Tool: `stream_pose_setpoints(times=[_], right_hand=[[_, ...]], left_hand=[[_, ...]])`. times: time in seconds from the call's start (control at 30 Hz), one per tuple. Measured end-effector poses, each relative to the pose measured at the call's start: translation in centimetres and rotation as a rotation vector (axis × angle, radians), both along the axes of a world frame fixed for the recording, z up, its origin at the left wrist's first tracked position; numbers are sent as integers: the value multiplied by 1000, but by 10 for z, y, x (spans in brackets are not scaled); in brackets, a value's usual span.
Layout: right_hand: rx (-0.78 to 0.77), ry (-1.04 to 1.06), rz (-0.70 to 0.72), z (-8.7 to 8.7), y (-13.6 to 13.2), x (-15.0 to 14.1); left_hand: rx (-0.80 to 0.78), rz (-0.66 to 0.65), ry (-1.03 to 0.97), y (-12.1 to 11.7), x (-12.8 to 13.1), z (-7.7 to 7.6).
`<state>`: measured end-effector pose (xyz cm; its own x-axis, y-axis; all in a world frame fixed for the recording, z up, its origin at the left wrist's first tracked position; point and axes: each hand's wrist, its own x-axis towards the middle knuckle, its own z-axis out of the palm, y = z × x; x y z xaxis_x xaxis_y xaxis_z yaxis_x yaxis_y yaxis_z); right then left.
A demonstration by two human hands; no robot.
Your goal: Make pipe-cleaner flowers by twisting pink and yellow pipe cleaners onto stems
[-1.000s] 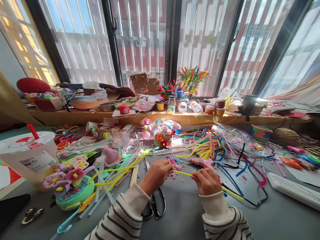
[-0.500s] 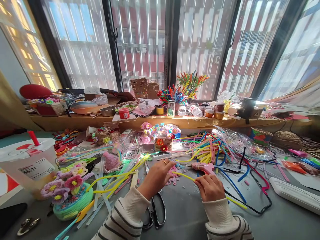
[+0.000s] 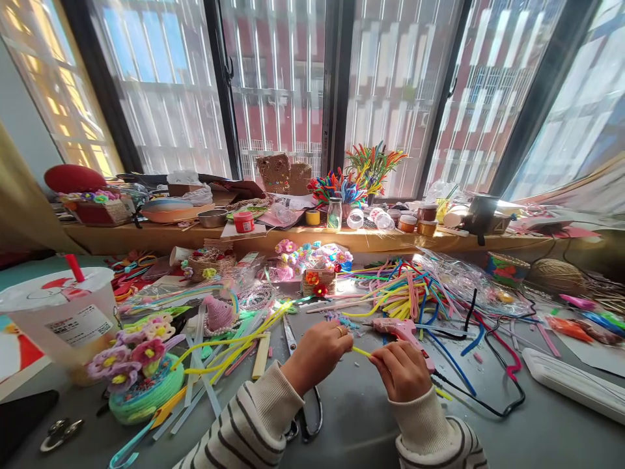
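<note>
A thin yellow fuzzy craft stem (image 3: 361, 352) is stretched between the two hands, a short length showing in the gap. The left hand (image 3: 319, 355) has its fingers closed on one end; the right hand (image 3: 403, 371) pinches the other. Black-handled metal scissors (image 3: 316, 417) lie partly hidden beneath the left hand. Just beyond the right hand rests a pink glue gun (image 3: 398, 327). Left of the left hand, a round mint-green fuzzy pot (image 3: 146, 394) holds lilac, pink and cream flowers (image 3: 146, 352); farther left stands a translucent plastic cup (image 3: 81, 319) with a red straw (image 3: 75, 268) and some tan liquid low inside. Straight beyond the left hand, pastel fuzzy flowers (image 3: 297, 255) rise at a small woven box (image 3: 312, 283). Well beyond the right hand, to its right, is a painted multicoloured pot (image 3: 508, 268), its contents unclear.
</note>
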<state>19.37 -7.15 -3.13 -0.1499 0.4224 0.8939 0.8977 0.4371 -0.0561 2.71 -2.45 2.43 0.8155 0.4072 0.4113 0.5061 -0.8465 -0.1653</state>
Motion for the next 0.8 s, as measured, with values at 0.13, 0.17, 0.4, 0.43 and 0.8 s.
stream_pose_setpoints(times=[0.13, 0.17, 0.4, 0.43, 0.8], right_hand=[[-66, -60, -45, 1, 0, 8], [-77, -68, -50, 1, 0, 10], [-75, -44, -47, -2, 1, 13], [-84, -40, -48, -2, 1, 13], [-74, 154, 54, -12, 24, -5]], left_hand=[[-6, 40, -37, 4, -12, 6], [-3, 50, -35, 5, -16, 8], [-35, 214, -46, 8, -69, 18], [-44, 240, -45, 9, -78, 19], [112, 643, -140, -19, -163, 40]])
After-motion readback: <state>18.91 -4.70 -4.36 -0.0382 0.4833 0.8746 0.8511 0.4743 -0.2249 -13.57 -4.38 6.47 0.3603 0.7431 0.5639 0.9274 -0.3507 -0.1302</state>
